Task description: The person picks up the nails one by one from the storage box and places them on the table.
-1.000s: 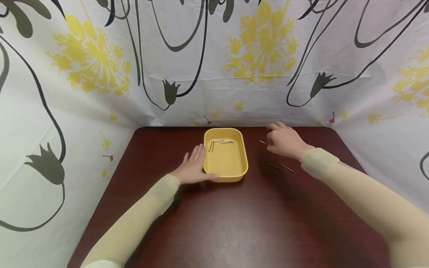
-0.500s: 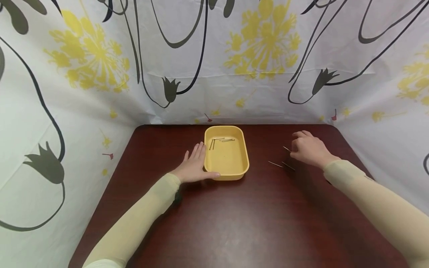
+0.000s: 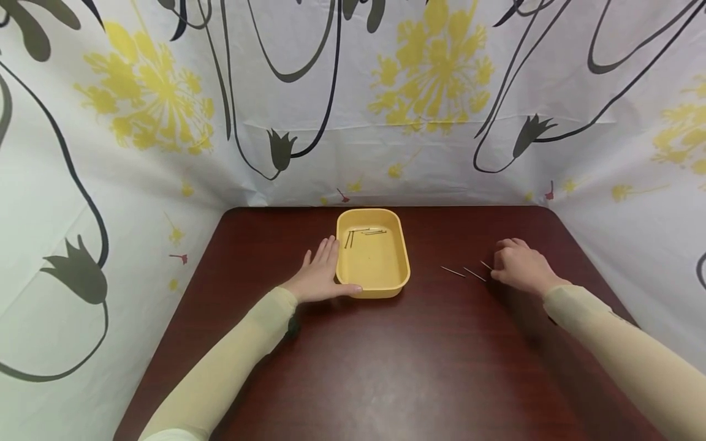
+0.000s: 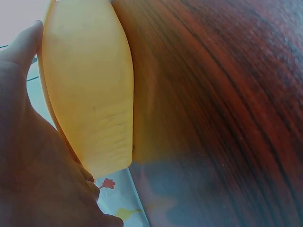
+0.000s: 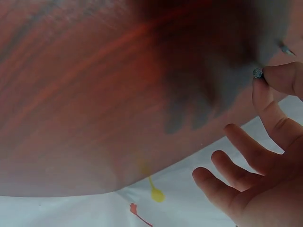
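A yellow plastic tray point(image 3: 368, 263) stands on the dark red table with several thin nails point(image 3: 375, 232) lying near its far end. My left hand point(image 3: 314, 275) rests against the tray's left side, fingers straight and thumb along the near rim; the left wrist view shows the tray's outer wall point(image 4: 90, 90). To the right, my right hand point(image 3: 521, 266) pinches a nail point(image 3: 486, 265) between thumb and index finger. Its round head point(image 5: 257, 73) shows at the fingertips in the right wrist view, where the other fingers are spread. Two more nails point(image 3: 453, 271) lie on the table left of that hand.
The wood-grained tabletop point(image 3: 375, 361) has rounded far corners. A white curtain point(image 3: 353, 104) printed with grey stems and yellow flowers hangs behind it and along both sides.
My right hand has moved to the right and nearer with the nail, past the two lying on the table. My left hand and the tray have stayed in place.
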A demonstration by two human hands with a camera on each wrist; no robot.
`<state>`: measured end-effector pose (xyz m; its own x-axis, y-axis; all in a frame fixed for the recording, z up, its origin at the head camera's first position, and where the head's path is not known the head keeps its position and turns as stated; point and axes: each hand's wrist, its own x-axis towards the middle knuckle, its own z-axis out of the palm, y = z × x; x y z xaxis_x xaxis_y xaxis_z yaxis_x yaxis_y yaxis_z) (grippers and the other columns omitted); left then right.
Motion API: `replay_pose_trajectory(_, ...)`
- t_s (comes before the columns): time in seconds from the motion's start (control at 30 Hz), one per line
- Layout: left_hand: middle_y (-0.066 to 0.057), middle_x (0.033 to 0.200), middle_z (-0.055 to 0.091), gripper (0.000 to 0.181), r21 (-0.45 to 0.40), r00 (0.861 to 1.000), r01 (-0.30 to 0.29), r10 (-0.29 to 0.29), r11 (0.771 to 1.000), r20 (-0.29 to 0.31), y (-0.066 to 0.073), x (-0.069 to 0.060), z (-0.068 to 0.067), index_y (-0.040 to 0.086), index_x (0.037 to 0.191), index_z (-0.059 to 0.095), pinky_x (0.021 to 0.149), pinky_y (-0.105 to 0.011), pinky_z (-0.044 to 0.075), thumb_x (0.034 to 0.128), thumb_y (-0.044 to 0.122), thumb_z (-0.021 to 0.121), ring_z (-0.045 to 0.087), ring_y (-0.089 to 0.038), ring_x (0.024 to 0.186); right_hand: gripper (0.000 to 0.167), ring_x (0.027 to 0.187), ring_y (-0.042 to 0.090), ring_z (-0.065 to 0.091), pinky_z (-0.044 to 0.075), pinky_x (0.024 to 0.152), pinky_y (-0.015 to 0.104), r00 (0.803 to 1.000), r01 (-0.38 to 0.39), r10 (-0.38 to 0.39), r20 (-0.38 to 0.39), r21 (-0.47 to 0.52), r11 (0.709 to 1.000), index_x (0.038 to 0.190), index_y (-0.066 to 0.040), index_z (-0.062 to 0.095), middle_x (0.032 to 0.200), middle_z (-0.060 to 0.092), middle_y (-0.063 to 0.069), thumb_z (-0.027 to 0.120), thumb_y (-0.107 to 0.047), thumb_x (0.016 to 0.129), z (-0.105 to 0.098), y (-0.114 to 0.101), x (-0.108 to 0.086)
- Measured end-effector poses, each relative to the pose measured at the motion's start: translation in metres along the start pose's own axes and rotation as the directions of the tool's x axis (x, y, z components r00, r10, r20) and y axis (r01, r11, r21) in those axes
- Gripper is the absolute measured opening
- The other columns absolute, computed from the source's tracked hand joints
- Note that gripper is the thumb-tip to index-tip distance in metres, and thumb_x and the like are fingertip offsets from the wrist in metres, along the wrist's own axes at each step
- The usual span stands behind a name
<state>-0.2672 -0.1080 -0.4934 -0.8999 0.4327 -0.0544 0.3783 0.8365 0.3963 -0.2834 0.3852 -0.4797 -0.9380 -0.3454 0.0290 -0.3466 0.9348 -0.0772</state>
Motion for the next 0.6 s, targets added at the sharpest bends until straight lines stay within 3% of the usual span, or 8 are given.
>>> replay_pose_trajectory(0.23,-0.012,0.168,-0.007,0.137,0.002,1.000,-0.007,0.007,1.000,-0.006,0.0018,-0.0005,-0.0006,0.006,0.161,-0.003,0.117,-0.061,0.005,0.0713,0.093,0.052,-0.005,-0.028,0.154,0.017,0.123,0.048,0.044,0.051,0.066,0.059,1.000,0.010,-0.010,0.017,-0.010,1.000,0.070,-0.018,0.068,0.128,0.058,0.024,0.077,-0.022,0.084,0.0108,0.0054,-0.0087)
replay_pose_trajectory(0.6,-0.011,0.168,-0.010,0.137,-0.011,1.000,0.000,0.000,1.000,0.010,0.0008,0.0004,-0.0009,0.007,0.161,-0.006,0.118,-0.059,0.003,0.0713,0.092,0.052,-0.009,-0.025,0.153,0.014,0.115,0.047,0.049,0.049,0.061,0.055,1.000,0.019,-0.019,0.012,0.001,1.000,0.073,-0.019,0.067,0.120,0.059,0.020,0.075,-0.021,0.085,0.0015,0.0000,-0.0068)
